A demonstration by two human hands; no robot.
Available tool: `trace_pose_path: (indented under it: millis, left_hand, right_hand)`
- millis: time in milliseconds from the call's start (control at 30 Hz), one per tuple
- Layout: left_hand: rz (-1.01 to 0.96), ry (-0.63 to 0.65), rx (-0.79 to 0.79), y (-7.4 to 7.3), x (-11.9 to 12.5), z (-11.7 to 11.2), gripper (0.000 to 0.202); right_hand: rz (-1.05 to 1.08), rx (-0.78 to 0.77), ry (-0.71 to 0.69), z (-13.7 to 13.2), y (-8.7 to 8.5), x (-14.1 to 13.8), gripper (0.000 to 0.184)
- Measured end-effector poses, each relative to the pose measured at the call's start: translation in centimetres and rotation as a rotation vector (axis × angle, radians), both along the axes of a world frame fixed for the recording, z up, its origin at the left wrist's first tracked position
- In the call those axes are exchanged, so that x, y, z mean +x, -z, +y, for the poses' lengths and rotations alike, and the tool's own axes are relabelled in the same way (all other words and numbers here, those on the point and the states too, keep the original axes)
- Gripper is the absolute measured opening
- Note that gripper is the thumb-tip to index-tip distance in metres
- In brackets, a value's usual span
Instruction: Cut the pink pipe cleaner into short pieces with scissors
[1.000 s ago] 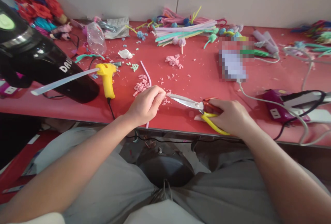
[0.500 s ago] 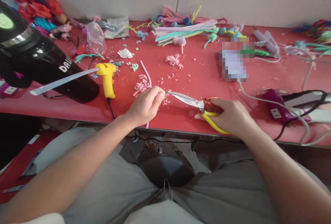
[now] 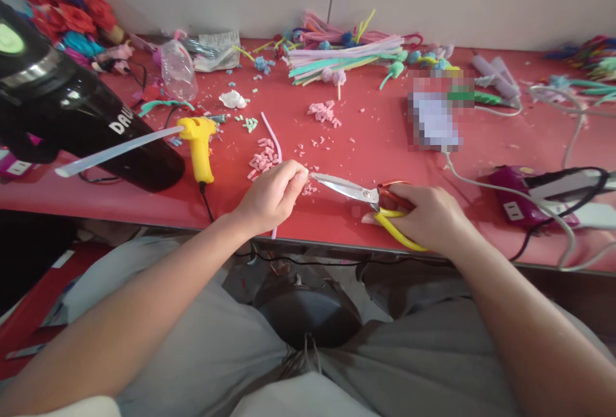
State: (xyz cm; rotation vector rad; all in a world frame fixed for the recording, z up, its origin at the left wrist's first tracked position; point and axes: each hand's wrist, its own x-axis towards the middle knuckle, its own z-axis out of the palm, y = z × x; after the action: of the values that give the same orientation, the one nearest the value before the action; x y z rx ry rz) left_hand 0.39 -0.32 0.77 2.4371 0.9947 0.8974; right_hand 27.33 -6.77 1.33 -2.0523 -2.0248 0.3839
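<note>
My left hand [image 3: 275,195] is closed in a pinch above the table's front part; whatever small thing sits between thumb and forefinger is too hidden to name. A lilac pipe cleaner [image 3: 272,135] runs beneath this hand, its lower end at the table edge. In my right hand [image 3: 430,218] are scissors [image 3: 347,188] with one red and one yellow handle. Their blades look closed together, and the tip points at my left fingertips, very near them. Pink cut pieces [image 3: 264,157] lie heaped just behind my left hand, and pink crumbs [image 3: 310,190] lie under the blade tip.
Left stand a yellow glue gun [image 3: 199,147] with a long glue stick and a black bottle [image 3: 96,102]. A second pink heap [image 3: 325,113] lies farther back. Pipe cleaners [image 3: 344,61] are bundled near the wall. Cables and a purple power strip [image 3: 517,199] are at the right.
The scissors' tip has shifted slightly left and down, closer to my left fingertips. My left hand has stayed almost where it was.
</note>
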Motion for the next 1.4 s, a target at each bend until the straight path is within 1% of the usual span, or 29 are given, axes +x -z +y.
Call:
trace_pose_path:
  millis: [300, 433, 533, 633, 767, 933, 1033, 1200, 1300, 1400]
  left_hand:
    - [-0.004, 0.004, 0.012, 0.0, 0.0, 0.0, 0.023]
    - [-0.004, -0.001, 0.001, 0.0, 0.0, 0.0, 0.023]
    - [-0.006, -0.003, -0.02, -0.1, 0.1, 0.0, 0.024]
    - [-0.001, -0.005, -0.032, -0.2, 0.1, -0.1, 0.024]
    - [0.013, -0.011, -0.022, -0.2, 0.1, -0.1, 0.025]
    - [0.016, -0.012, -0.019, -0.2, 0.1, -0.1, 0.025]
    - [0.016, -0.011, -0.02, -0.2, 0.1, -0.1, 0.025]
    - [-0.041, -0.018, -0.068, 0.0, 0.2, -0.1, 0.026]
    - [-0.095, -0.032, -0.115, -0.4, -0.1, 0.2, 0.029]
    - [-0.078, -0.075, -0.149, -1.5, -1.2, 1.0, 0.031]
  right_hand:
    - [0.01, 0.016, 0.009, 0.1, 0.3, 0.2, 0.066]
    - [0.012, 0.014, 0.04, 0.1, 0.5, 0.3, 0.068]
    - [0.022, -0.006, 0.057, -0.1, 0.3, 0.2, 0.067]
    - [0.038, -0.013, 0.038, -0.2, 0.0, 0.0, 0.066]
    - [0.011, -0.011, 0.022, -0.2, -0.2, -0.1, 0.065]
    - [-0.011, -0.036, 0.03, 0.0, 0.0, 0.0, 0.066]
    - [-0.027, -0.025, 0.042, 0.0, 0.2, 0.1, 0.065]
    - [-0.043, -0.014, 0.068, 0.1, 0.3, 0.1, 0.065]
    - [-0.044, -0.026, 0.074, 0.1, 0.1, 0.0, 0.065]
    - [-0.045, -0.037, 0.051, 0.2, 0.0, -0.1, 0.063]
